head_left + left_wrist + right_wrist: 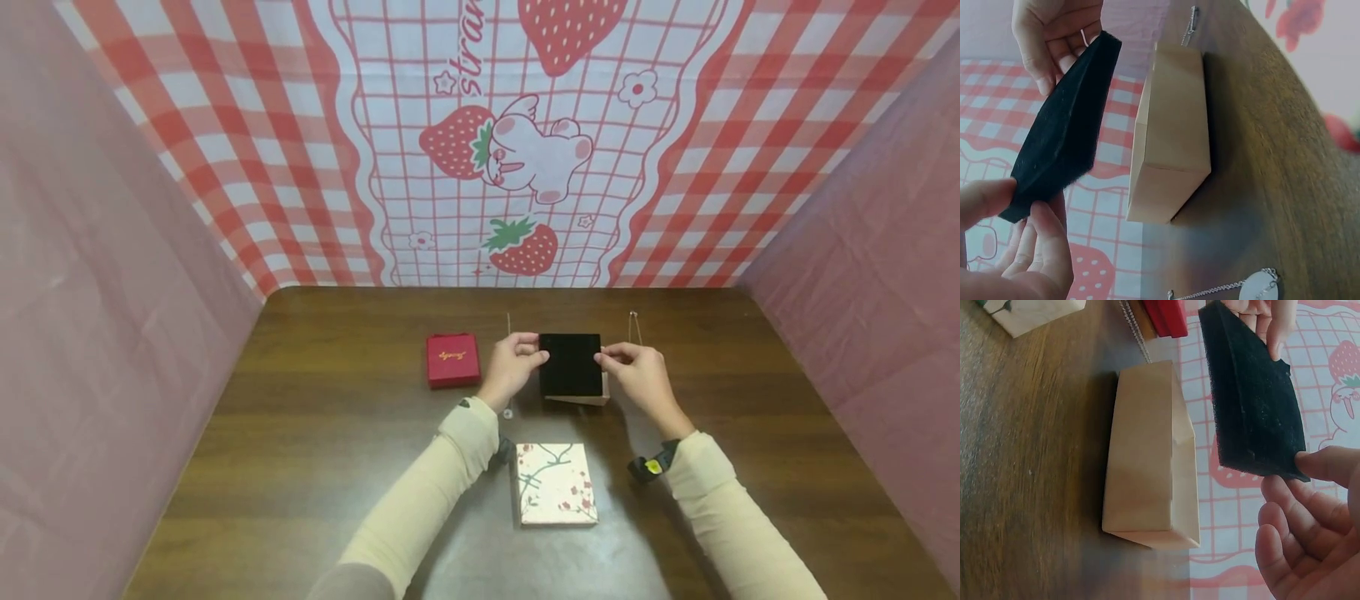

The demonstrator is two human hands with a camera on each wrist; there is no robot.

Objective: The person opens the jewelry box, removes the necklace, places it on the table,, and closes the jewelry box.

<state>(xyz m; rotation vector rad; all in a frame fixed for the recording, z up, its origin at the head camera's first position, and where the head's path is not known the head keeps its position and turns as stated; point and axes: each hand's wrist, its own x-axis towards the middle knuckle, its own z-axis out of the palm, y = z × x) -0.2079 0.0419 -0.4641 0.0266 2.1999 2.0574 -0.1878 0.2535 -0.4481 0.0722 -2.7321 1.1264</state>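
Both hands hold a black foam pad [571, 365] above an open beige box base [1175, 119]. My left hand [512, 367] pinches the pad's left edge between thumb and fingers. At the opposite edge, my right hand [643, 373] pinches it the same way. In the right wrist view the pad [1250, 394] is tilted and apart from the box [1141, 450], whose inside is mostly hidden. A silver chain with a round pendant [1259, 285] lies on the table left of the box. Another thin chain [634, 327] lies beyond my right hand.
A red jewelry box [453, 361] with gold lettering stands to the left. Nearer to me lies a white box lid [556, 485] with a blossom-branch print. The wooden table [337, 450] meets a strawberry-patterned cloth [525, 167] at the back and pink cloth walls at the sides.
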